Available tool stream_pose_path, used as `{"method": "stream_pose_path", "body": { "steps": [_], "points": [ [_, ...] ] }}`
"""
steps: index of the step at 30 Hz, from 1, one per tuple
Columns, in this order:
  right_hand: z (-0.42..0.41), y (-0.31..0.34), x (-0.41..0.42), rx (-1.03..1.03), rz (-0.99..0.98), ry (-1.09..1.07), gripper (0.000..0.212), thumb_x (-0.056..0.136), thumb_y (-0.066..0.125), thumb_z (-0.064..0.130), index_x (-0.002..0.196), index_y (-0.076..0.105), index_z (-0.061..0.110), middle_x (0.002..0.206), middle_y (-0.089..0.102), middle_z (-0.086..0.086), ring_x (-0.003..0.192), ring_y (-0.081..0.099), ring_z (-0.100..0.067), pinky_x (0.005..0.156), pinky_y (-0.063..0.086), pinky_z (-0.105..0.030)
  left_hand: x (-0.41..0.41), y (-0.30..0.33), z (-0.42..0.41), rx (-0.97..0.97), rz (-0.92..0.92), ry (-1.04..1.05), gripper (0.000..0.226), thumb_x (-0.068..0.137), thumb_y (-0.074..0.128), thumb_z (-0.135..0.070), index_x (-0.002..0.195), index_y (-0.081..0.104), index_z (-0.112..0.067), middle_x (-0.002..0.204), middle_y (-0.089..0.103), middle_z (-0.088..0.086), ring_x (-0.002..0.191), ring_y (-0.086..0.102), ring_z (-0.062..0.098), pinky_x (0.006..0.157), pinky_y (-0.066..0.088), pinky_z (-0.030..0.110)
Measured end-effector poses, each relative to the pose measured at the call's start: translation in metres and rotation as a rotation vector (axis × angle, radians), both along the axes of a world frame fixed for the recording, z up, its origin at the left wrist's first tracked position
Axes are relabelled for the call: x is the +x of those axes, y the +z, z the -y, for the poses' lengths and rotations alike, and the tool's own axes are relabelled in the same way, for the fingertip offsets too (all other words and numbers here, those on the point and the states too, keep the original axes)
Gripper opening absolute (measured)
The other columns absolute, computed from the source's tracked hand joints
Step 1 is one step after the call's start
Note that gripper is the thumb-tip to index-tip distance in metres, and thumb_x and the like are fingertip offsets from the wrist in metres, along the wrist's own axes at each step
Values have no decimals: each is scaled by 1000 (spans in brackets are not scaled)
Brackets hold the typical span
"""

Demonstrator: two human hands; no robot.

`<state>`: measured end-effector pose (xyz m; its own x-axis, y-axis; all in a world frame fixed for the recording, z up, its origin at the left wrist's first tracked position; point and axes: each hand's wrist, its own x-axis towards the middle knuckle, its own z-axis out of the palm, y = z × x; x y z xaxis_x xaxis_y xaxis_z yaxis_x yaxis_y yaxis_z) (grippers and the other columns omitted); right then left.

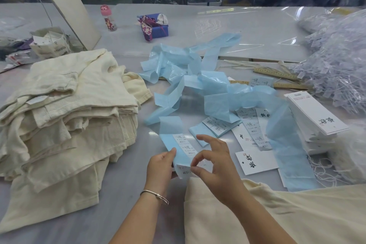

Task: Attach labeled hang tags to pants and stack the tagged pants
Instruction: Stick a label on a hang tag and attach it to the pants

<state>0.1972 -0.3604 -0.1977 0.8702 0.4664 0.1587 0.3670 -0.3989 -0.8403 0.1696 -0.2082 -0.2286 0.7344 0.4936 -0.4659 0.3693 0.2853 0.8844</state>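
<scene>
Left hand (160, 166) gripping blue label backing strip (174, 145) at its near end; right hand (213, 166) pinching white printed label (185, 171) between thumb and forefinger, remaining fingers spread; stacked cream pants (65, 109) well left of both hands; loose hang tag (256, 162) just right of right hand.

Bright, even overhead light; glare on the table (227, 31); edges bend, background soft.

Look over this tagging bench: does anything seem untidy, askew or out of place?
Yes. The blue backing strip lies in a crumpled tangle across the table's middle, partly covering the loose hang tags. The stack of cream pants at the left is uneven, with edges slumping out.
</scene>
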Motion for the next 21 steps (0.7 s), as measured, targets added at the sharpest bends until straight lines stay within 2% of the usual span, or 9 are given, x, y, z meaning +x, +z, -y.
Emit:
{"method": "stream_pose_path", "body": {
  "steps": [2,4,6,8,10,11,15,19,21],
  "points": [
    [11,10,1,167,-243,49,15,72,78,14,70,69,26,132,51,23,128,39,1,101,34,-29,1,-8,-6,86,-25,-19,32,95,57,-22,68,72,-11,70,74,3,61,67,18,50,50,22],
    [23,22,5,403,-507,69,10,68,75,16,69,69,23,130,57,18,123,50,-2,98,38,-29,-2,-16,-12,336,-83,-75,43,95,58,-27,56,53,-10,53,56,-3,52,48,16,46,35,13],
    [33,24,14,536,-650,10,12,66,76,9,68,68,18,127,63,7,118,56,-3,98,39,-31,-5,-21,-13,549,-121,-108,40,93,61,-32,61,46,-13,58,48,-2,57,42,19,47,30,19],
    [40,21,21,558,-742,-96,11,73,71,4,69,67,13,119,68,-3,104,64,-8,92,44,-34,-8,-20,-8,717,-166,-87,24,88,66,-38,91,58,-15,94,55,1,80,55,23,67,44,27],
    [43,14,25,559,-813,-193,10,80,66,-1,73,66,7,107,72,-9,93,65,-14,84,50,-34,-11,-17,0,899,-153,-33,55,84,69,-43,128,50,-17,118,44,5,107,49,24,87,43,33],
    [45,11,26,553,-832,-221,9,80,66,-1,75,65,5,102,73,-10,92,65,-17,82,51,-35,-10,-12,5,948,-74,-38,60,84,67,-47,134,48,-20,118,43,4,112,45,21,90,40,29],
    [47,3,24,496,-829,-243,9,82,66,-1,75,66,5,100,74,-10,90,65,-18,79,51,-32,-4,14,30,648,206,-283,28,81,53,-64,95,66,-44,110,49,-17,116,45,5,98,33,16],
    [52,0,23,470,-812,-235,17,82,67,1,69,68,11,102,73,-9,88,64,-17,78,50,-31,4,20,41,736,189,-420,8,80,75,-37,84,68,-38,113,50,-22,115,44,0,92,26,1],
    [56,0,24,445,-799,-233,17,82,68,2,69,68,13,100,74,-6,87,65,-16,78,49,-30,5,19,41,702,203,-411,14,81,76,-27,75,67,-36,112,51,-23,116,45,0,95,31,7]
  ]
}}
